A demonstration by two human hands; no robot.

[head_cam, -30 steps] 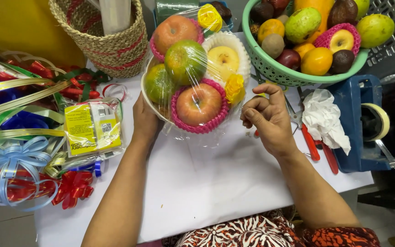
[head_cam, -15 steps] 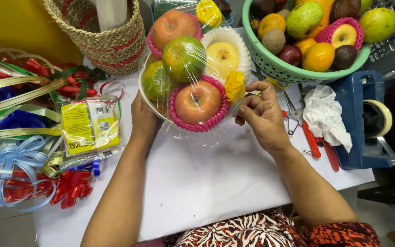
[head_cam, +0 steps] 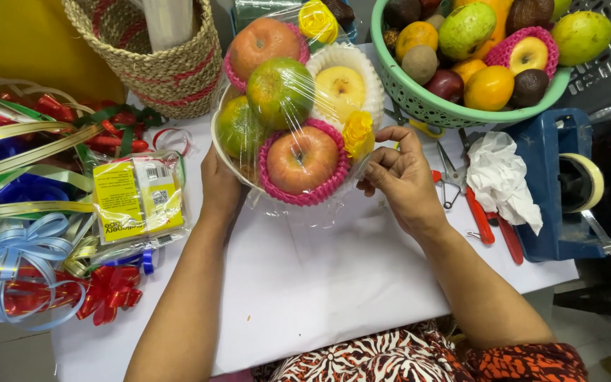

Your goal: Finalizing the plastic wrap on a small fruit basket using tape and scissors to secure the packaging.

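**White bench, wrapped fruit bowl held up**

White bench [head_cam: 305, 283] lies nearest. Left hand [head_cam: 219, 187] still cups the wrapped bowl [head_cam: 291, 120]; right hand [head_cam: 401, 177] has slid closer, fingers [head_cam: 376, 159] pinching the film by the yellow rose [head_cam: 357, 133]. Green basket [head_cam: 433, 106] beyond.

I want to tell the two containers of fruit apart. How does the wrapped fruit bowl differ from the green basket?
The wrapped bowl is covered with clear film; the green basket is open. The bowl is held by the left hand and right hand; the basket stands alone behind. The bowl is pale, the basket green and perforated. Both hold mixed fruit, some in pink foam nets.
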